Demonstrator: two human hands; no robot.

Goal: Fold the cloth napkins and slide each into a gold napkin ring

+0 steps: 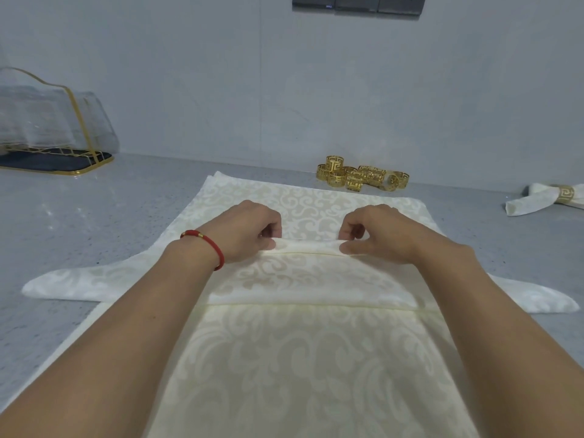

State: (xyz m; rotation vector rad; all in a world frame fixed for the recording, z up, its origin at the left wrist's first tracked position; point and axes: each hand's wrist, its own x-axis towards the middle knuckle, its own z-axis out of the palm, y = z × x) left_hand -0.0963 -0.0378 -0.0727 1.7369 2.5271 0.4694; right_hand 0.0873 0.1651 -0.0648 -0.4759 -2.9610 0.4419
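Note:
A cream damask napkin (303,279) lies partly folded on top of a stack of flat napkins (284,374), its two ends pointing out left and right. My left hand (243,232) pinches the napkin's folded far edge near the middle. My right hand (376,232) pinches the same edge a little to the right. A pile of several gold napkin rings (360,177) sits behind the stack by the wall. At the far right lies a folded napkin (531,203) held in a gold ring (567,195).
A clear holder with a gold frame and dark base (53,143) stands at the back left on the grey speckled counter (94,216). A grey wall rises right behind the rings. Dark wall sockets (357,3) sit at the top edge.

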